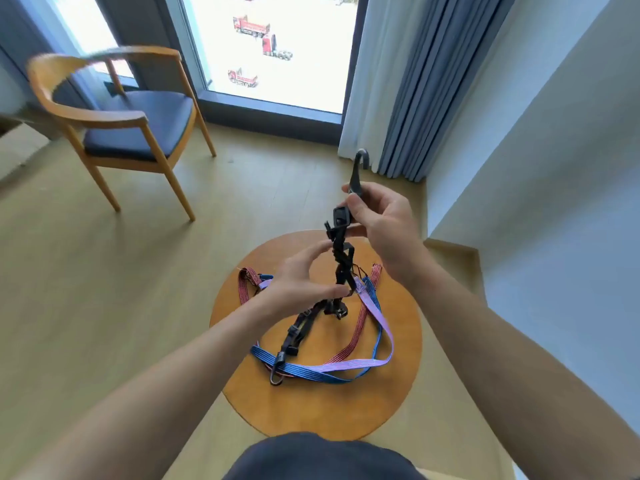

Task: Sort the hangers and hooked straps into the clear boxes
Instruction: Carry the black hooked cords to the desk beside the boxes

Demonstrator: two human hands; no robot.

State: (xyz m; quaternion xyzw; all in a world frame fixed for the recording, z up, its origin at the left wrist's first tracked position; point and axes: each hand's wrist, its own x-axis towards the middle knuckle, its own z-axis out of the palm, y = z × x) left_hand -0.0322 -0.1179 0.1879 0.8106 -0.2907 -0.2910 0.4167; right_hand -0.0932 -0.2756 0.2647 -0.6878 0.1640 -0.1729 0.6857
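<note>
Room: round table (311, 410) on a wood floor, chair (114, 116) behind.
Right hand (384, 226): fingers curled round the black strap (341, 265) below its hook (358, 168).
Left hand (298, 282): pinches the strap just below that grip.
Black strap: trails from both grips onto the table.
Coloured straps (346, 367): on the table, beneath the hands.

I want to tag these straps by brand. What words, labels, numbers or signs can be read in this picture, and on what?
No text can be read anywhere.
Black hooked strap, held by the left hand and right hand: no print shows.
Striped straps on the round table: woven lines only, no lettering.
Red trucks outside the window: any markings are too small and blurred to read.
</note>
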